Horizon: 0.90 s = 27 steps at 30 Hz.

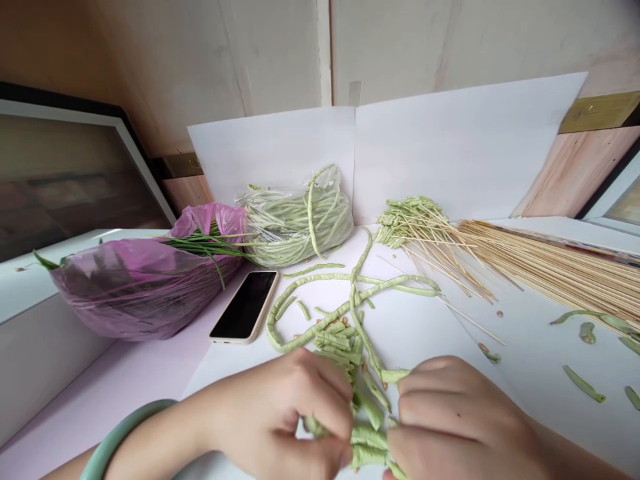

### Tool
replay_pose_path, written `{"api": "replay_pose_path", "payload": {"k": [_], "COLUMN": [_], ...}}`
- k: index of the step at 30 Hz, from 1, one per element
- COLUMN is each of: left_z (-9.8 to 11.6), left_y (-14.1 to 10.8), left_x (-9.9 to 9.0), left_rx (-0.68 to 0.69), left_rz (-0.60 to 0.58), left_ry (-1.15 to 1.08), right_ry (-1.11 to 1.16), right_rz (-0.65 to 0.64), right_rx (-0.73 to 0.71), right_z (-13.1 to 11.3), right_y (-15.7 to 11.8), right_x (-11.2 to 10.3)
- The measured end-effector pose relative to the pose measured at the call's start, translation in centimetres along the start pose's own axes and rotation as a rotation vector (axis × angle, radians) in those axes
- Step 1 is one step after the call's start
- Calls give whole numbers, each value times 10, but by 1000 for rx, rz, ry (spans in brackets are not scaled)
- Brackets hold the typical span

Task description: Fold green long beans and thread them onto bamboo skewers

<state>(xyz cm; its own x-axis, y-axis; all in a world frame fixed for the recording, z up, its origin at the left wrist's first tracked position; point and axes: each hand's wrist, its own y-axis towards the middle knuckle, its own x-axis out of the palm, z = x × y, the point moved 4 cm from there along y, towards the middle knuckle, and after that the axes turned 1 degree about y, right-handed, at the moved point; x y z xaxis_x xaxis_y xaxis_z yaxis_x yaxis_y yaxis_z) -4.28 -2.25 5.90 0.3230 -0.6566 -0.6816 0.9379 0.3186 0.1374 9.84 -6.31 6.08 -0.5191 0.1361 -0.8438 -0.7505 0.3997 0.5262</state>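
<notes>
Both hands are low in the head view, close together over cut green bean pieces [369, 437]. My left hand [300, 413], with a pale green bangle [120, 427] on its forearm, is closed around a piece of green bean, partly hidden by the fingers. Just to the right, my right hand [450, 417] has its fingers curled at the cut pieces; what they grip is hidden. A small pile of short bean pieces [334, 340] lies beyond the hands. Long whole beans [300, 339] loop across the white paper behind it.
A black-screened phone [245, 305] lies left of the long beans. Behind stand a purple bag [150, 287] of greens and a clear bag [295, 223] of long beans. Skewered beans [410, 217] and a bundle of bare sticks [550, 263] lie at the right, with bean scraps [584, 385] nearer.
</notes>
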Motion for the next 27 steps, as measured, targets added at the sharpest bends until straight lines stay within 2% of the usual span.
{"api": "replay_pose_path", "payload": {"k": [1,3,5,7,11,15,18,22,27], "left_z": [-3,-9,-15,-20,-21,-18,-12,-5,-2], "left_y": [0,-1,0,0,1,0,-2,-3,-3], "left_x": [-3,-5,-3,-1,-3,-5,-2,5,7], "left_rx": [-32,-62,-85,-111,-147,-116,-15,102,95], "left_rz": [90,194,220,213,219,294,352,361,353], "left_ry": [117,365,547,628,638,603,605,614,631], "right_ry": [-37,-80,-43,62,258,347,337,256,309], "right_rz": [26,76,123,151,166,193,185,192,160], "right_rx": [14,51,137,236,278,248,255,313,371], "right_z": [2,8,16,23,28,24,20,17,18], "right_y": [0,-1,-3,-6,-6,-2,0,2,3], "right_x": [-1,0,3,6,7,4,8,18,28]}}
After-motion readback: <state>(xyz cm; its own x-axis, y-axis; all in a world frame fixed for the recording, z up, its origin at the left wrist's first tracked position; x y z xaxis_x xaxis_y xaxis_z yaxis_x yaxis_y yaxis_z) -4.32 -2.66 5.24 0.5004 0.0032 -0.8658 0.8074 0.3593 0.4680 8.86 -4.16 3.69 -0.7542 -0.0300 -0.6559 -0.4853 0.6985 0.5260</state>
